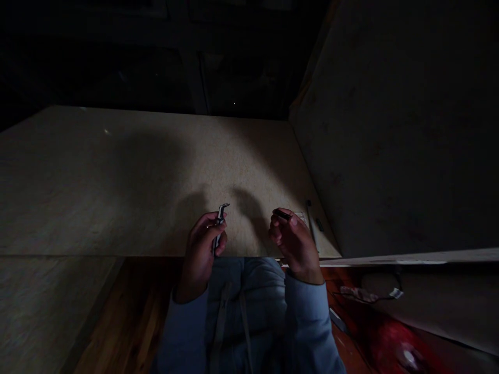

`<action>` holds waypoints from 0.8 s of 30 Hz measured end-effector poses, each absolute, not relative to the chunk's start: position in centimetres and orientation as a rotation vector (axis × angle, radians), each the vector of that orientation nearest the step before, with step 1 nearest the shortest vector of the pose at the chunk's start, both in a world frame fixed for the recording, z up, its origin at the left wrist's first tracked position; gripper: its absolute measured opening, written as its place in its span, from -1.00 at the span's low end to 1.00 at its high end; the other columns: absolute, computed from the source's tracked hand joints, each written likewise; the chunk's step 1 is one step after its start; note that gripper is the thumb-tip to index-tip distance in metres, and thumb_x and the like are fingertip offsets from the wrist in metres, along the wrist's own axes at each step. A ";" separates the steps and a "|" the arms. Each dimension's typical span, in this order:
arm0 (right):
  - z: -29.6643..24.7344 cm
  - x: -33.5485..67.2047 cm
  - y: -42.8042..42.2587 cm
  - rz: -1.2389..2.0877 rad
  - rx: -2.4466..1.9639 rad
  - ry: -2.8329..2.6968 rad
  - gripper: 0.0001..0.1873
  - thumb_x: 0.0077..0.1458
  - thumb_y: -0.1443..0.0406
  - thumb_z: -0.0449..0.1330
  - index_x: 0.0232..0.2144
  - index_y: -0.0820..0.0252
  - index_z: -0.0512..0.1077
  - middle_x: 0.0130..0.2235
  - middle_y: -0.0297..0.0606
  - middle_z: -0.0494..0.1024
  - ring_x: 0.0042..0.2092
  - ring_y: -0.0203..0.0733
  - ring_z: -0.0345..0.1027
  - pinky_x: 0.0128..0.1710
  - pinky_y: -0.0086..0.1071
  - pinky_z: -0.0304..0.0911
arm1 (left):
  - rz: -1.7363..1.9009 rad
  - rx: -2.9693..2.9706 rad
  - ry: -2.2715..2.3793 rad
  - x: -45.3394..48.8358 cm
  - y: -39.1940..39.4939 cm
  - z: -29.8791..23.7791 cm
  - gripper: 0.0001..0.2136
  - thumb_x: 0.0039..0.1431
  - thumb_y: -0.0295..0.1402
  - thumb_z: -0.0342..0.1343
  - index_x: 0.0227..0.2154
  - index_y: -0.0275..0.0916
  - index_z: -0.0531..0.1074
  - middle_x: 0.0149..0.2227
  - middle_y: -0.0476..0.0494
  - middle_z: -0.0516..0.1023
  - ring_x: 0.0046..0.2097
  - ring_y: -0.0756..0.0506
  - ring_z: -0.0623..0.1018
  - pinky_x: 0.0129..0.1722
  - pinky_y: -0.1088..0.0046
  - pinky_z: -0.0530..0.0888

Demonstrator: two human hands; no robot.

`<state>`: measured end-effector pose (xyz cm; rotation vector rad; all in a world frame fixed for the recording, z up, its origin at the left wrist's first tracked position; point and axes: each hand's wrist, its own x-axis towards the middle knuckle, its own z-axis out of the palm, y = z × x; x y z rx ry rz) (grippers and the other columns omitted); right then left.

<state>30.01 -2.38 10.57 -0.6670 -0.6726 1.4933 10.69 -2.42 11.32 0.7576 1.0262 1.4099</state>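
My left hand point(202, 249) is curled around a small metal tool point(219, 223) with a hooked shiny tip that points up and away from me. My right hand point(292, 241) is closed in a pinch on a small dark object point(281, 214) held at the fingertips; what it is I cannot make out. Both hands hover over the near edge of a pale speckled board point(136, 182), about a hand's width apart. Light blue sleeves cover both wrists.
A second large pale panel point(390, 130) leans upright on the right. A pen-like white stick point(313, 228) lies at the board's right edge. Below are a wooden floor point(128, 317), a red patch with cables point(370, 296) and my blue jacket point(241, 311). The background is dark.
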 end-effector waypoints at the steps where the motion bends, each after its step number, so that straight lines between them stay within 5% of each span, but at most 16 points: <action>1: 10.7 30.1 -2.5 1.486 -0.664 -0.682 -0.59 -0.07 0.10 0.44 -0.21 0.21 0.56 -0.36 -0.25 0.45 -0.45 -0.41 0.21 -0.47 -0.51 0.20 | 1.420 0.760 1.036 10.5 -2.4 11.3 -0.69 -0.13 -0.29 0.30 -0.32 -0.33 0.42 -0.35 -0.03 0.38 -0.59 0.14 0.28 -0.72 0.61 0.09; 24: 10.6 29.5 -2.6 1.496 -0.722 -0.781 -0.57 -0.07 0.10 0.44 -0.19 0.21 0.53 -0.40 -0.30 0.42 -0.49 -0.40 0.20 -0.47 -0.47 0.10 | 1.143 0.614 0.745 12.4 -3.1 11.6 -0.56 0.03 -0.05 0.29 -0.21 -0.33 0.43 -0.49 0.05 0.28 -0.65 0.16 0.19 -0.68 0.60 0.06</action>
